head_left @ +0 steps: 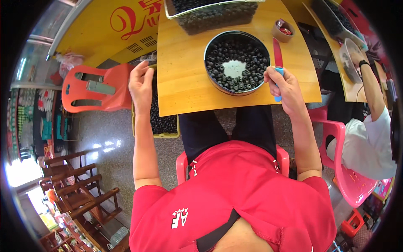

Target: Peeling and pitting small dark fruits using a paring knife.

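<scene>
Gripping one knife [278, 63] — right hand [287, 87]

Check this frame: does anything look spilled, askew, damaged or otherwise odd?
Nothing clearly stands out. The round tin stands upright with dark round pieces inside, around a bare patch of its pale bottom. The right hand holds the red-bladed knife by its blue handle, blade pointing away from the body.
</scene>
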### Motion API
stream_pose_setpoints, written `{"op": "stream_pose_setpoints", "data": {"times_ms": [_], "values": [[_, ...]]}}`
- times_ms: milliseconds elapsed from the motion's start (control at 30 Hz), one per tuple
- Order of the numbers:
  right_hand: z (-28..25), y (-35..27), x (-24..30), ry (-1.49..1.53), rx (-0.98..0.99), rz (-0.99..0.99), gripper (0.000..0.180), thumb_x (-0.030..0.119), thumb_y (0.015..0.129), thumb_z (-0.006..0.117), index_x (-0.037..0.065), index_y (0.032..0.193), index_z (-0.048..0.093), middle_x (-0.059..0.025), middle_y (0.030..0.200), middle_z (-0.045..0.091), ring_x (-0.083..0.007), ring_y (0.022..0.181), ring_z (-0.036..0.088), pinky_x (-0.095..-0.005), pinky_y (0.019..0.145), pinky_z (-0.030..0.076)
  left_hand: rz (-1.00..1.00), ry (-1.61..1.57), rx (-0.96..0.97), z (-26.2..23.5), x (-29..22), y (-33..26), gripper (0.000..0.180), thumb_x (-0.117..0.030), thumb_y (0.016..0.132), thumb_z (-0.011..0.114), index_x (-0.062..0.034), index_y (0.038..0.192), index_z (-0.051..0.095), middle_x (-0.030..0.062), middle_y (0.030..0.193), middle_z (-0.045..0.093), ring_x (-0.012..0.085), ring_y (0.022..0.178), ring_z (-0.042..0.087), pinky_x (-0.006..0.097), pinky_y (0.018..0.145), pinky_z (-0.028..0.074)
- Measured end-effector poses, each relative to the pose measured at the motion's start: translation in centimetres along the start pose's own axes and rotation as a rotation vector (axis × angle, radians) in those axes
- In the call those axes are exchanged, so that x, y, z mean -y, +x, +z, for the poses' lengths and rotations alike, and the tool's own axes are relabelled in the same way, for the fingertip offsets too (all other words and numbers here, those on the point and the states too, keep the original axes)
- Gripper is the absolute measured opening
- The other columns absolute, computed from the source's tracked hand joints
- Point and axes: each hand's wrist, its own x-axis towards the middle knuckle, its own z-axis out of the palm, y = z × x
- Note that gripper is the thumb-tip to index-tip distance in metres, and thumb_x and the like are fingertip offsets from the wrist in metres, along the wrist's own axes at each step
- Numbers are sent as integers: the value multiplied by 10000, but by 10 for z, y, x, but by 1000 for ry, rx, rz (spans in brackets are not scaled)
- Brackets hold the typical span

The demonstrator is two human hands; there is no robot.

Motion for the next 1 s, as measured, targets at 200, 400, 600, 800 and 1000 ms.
{"op": "stream_pose_setpoints", "data": {"times_ms": [200, 400, 600, 800, 1000], "values": [[1, -4, 4, 0, 8, 8, 181, 200, 951, 572, 25, 920, 608, -4, 760, 575, -8, 504, 382, -174, 462, 297, 370, 148, 623, 97, -73, -20, 172, -44, 862, 619, -19, 1028, 657, 84, 949, 672, 189, 898, 627, 296, 803, 473], [-5, -10, 3, -16, 3, 14, 177, 205, 947, 579, 33, 923, 612, -3, 767, 586, -6, 513, 386, -169, 466, 302, 670, 572, 981, 151, -63, -7, 151, -152, 833, 617, -51, 940, 649, 103, 887, 638, 281, 906, 589, 393, 771, 438], [-9, -10, -2, 2, 12, 17, 182, 214, 945, 586, 36, 923, 614, 5, 762, 583, -6, 515, 385, -168, 467, 299, 651, 707, 1125, 180, -54, 3, 116, -128, 790, 599, -44, 859, 639, 116, 811, 649, 300, 838, 622, 412, 747, 448], [-7, -7, 0, -8, 11, 21, 189, 223, 942, 594, 36, 922, 615, 15, 743, 571, -8, 518, 386, -166, 468, 296, 655, 773, 919, 184, -55, 4, 117, -112, 795, 578, -46, 868, 642, 142, 835, 648, 327, 841, 625, 415, 729, 475], [-10, -7, -1, -33, 22, 24, 192, 227, 939, 598, 37, 920, 615, 17, 743, 570, -8, 515, 387, -166, 464, 296, 431, 524, 1311, 172, -70, 11, 326, -294, 755, 713, -51, 958, 635, 111, 888, 629, 291, 852, 612, 382, 740, 488]]}}
